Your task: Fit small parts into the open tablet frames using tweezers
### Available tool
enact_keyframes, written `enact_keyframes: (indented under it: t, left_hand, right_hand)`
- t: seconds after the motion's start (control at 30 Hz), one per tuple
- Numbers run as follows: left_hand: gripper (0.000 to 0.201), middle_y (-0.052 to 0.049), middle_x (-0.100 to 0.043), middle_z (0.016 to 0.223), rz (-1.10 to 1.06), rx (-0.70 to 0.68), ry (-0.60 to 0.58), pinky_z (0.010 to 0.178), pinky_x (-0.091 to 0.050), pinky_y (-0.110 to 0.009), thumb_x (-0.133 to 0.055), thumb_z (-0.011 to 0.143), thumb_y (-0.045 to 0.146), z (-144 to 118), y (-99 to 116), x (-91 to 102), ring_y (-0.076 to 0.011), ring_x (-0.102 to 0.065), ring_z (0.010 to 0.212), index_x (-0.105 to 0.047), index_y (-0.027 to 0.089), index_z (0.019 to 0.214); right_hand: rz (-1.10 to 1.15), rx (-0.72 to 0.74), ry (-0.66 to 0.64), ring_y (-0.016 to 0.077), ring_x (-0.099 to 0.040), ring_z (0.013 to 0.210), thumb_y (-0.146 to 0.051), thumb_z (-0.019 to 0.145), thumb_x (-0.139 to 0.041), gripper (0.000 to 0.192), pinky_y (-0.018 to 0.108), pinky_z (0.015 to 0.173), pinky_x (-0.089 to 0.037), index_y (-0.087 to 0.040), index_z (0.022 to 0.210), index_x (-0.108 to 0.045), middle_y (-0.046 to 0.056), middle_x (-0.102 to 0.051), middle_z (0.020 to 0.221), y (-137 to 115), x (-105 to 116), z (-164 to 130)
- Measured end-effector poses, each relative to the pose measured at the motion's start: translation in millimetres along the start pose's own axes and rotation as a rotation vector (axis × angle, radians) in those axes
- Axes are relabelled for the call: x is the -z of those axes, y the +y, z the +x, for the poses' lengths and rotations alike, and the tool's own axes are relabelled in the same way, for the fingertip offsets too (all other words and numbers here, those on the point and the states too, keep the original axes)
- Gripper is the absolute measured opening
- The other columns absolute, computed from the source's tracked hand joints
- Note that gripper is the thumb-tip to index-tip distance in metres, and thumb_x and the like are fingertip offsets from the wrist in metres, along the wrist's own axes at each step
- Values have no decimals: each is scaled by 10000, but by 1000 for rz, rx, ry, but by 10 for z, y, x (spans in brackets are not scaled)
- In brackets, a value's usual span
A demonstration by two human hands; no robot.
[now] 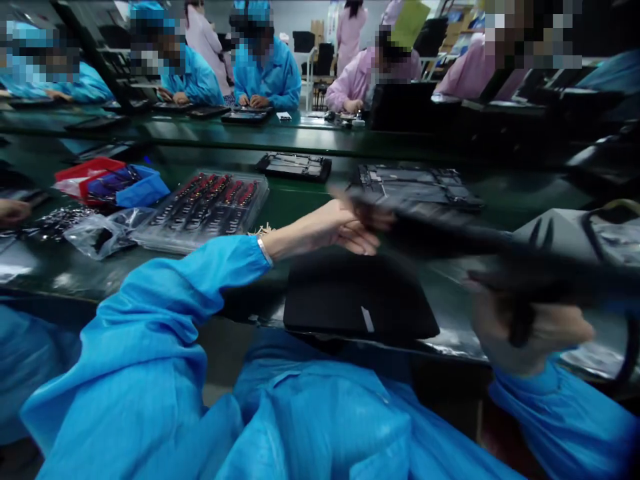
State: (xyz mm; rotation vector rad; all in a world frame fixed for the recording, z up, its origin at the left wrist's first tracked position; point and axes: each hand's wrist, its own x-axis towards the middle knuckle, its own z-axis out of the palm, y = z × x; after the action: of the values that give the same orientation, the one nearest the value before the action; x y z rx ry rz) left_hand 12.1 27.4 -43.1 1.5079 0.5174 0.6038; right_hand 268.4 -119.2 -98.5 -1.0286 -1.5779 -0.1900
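Observation:
A long dark object [450,230], smeared by motion, stretches from the middle of the head view to the right edge; its exact kind cannot be made out. My left hand [350,227] is closed at its left end, fingers curled. My right hand [535,330], blurred, is wrapped round its lower right part, where a short dark piece sticks down. Under my left hand, a flat black panel [345,300] with a small white strip [367,319] lies at the bench's near edge.
On the left stand a clear tray [200,210] of small parts, a red bin [85,180], a blue bin [143,187] and a plastic bag [103,233]. Open device housings [295,165] lie farther back. A grey machine [560,230] is at right. Co-workers sit across the bench.

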Motion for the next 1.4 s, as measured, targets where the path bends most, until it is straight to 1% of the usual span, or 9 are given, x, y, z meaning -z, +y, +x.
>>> enact_keyframes:
  t: [0.07, 0.13, 0.27, 0.47, 0.8, 1.07, 1.17, 1.3, 1.4]
  left_hand:
    - [469, -103, -793, 961, -91, -64, -11, 809, -629, -303, -699, 946, 621, -153, 7, -82, -192, -787, 872, -542, 180, 981]
    - [544, -74, -797, 898, -34, -148, -9, 716, -634, -266, -747, 897, 673, -293, 51, -158, -176, -788, 770, -503, 195, 987]
    - [475, 33, -691, 626, 171, -262, 113, 465, -481, -144, -789, 910, 575, -431, 108, -269, -69, -613, 450, -518, 185, 905]
    - [523, 20, -671, 574, 30, -162, 216, 399, -422, -122, -706, 962, 603, -375, -30, -285, -53, -591, 404, -509, 166, 753]
    - [461, 19, -655, 529, -77, 24, 266, 393, -404, -105, -663, 1039, 414, -280, -196, -200, -37, -566, 379, -496, 154, 697]
    - [494, 11, -646, 525, -64, 58, 279, 389, -397, -104, -691, 1018, 460, -271, -237, -199, -38, -566, 379, -502, 148, 685]
    - [485, -8, -681, 568, -51, 45, 256, 411, -435, -114, -709, 999, 497, -271, -229, -166, -59, -611, 412, -519, 146, 724]
    - [385, -36, -760, 708, 4, -36, 181, 554, -588, -194, -790, 946, 438, -205, -146, 10, -145, -751, 586, -533, 156, 891]
    - [298, -48, -784, 827, 141, -99, 161, 712, -639, -257, -811, 926, 273, -92, -61, 172, -166, -787, 741, -541, 153, 954]
  right_hand:
    - [28, -153, 219, 294, -771, 815, -287, 815, -887, 150, 522, 964, -645, -226, 933, -816, 22, -760, 791, -31, -53, 68]
    - [158, -387, 304, 324, -766, 952, -342, 763, -920, 194, 578, 1089, -576, -222, 847, -792, 27, -749, 815, -97, -98, 152]
    - [401, -673, 131, 338, -701, 1241, -397, 824, -845, 175, 634, 1180, -498, -246, 869, -768, 58, -781, 1098, -262, -117, 267]
    - [646, -1033, 42, 324, -646, 1359, -251, 760, -860, 181, 558, 1147, -570, -256, 907, -756, 50, -753, 1298, -318, -104, 272]
    - [742, -1302, -18, 303, -575, 1446, -123, 815, -733, 386, 521, 1186, -537, -293, 1158, -783, 20, -671, 1472, -317, -149, 243]
    - [751, -1298, -83, 292, -539, 1479, -204, 849, -750, 386, 509, 1209, -520, -356, 1204, -768, -31, -643, 1504, -259, -149, 177]
    - [680, -1218, -105, 304, -551, 1468, -261, 862, -765, 302, 533, 1226, -503, -345, 1152, -777, -18, -686, 1443, -327, -158, 283]
    - [395, -840, -57, 299, -562, 1454, -340, 894, -781, 154, 484, 1312, -380, -326, 1047, -787, -20, -741, 1321, -454, -143, 548]
    - [42, -355, -127, 302, -705, 1263, -354, 943, -764, 198, 500, 1224, -500, -312, 1133, -799, -2, -789, 1182, -527, -128, 631]
